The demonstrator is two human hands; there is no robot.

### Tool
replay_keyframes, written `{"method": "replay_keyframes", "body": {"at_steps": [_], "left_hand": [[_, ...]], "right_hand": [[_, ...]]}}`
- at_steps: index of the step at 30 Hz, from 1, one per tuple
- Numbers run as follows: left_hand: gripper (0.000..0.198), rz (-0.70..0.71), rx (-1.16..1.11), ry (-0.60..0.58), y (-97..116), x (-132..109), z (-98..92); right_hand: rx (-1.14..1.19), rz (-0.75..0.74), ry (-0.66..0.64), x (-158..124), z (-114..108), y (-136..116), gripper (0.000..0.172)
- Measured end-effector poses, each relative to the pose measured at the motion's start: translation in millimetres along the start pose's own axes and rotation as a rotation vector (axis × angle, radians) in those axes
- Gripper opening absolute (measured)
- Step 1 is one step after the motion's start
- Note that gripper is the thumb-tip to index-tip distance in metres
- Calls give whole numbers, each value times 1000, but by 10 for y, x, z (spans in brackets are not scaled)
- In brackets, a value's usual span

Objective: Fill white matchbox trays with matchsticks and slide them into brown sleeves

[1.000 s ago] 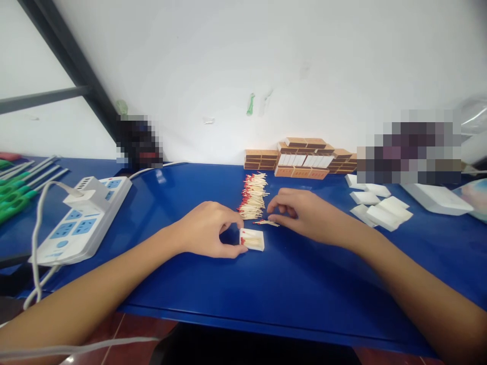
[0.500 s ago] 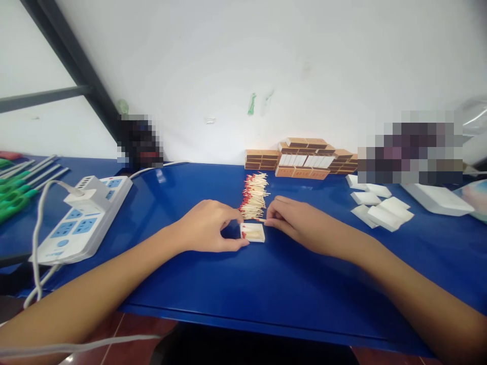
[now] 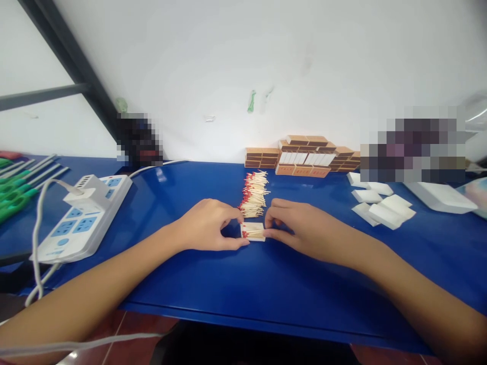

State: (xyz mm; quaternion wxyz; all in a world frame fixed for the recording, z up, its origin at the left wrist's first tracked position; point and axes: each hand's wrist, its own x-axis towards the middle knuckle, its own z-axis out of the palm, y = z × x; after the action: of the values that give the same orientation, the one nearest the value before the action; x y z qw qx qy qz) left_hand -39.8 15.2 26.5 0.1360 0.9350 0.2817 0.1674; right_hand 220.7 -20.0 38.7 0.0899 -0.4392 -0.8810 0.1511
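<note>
Having moved to the tray (image 3: pixel 251 226), which the left hand (image 3: pixel 207 225) holds, the right hand (image 3: pixel 300 223) has an unclear grip

Left hand (image 3: pixel 207 224) brackets left end of white tray (image 3: pixel 253 225), thumb nearer than forefinger; right hand (image 3: pixel 294 221) at its right end, fingers curled.

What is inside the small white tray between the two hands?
Red-tipped matches lie in the tray, heads toward the left hand. Whatever lies beneath them is covered, and the right hand hides part of the tray's right end.
</note>
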Motion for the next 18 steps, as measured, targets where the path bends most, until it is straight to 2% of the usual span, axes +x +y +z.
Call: {"method": "replay_keyframes", "body": {"at_steps": [5,12,18], "left_hand": [[31,0,7,-4,3,3,3],[30,6,6,-15,10,-3,6],[30,28,5,-12,12,-10,16]], "right_hand": [[60,-33,-21,-10,-27,5,20],[71,-46,18,3,3,-41,11],[120,-59,108,42,66,-61,12]]}}
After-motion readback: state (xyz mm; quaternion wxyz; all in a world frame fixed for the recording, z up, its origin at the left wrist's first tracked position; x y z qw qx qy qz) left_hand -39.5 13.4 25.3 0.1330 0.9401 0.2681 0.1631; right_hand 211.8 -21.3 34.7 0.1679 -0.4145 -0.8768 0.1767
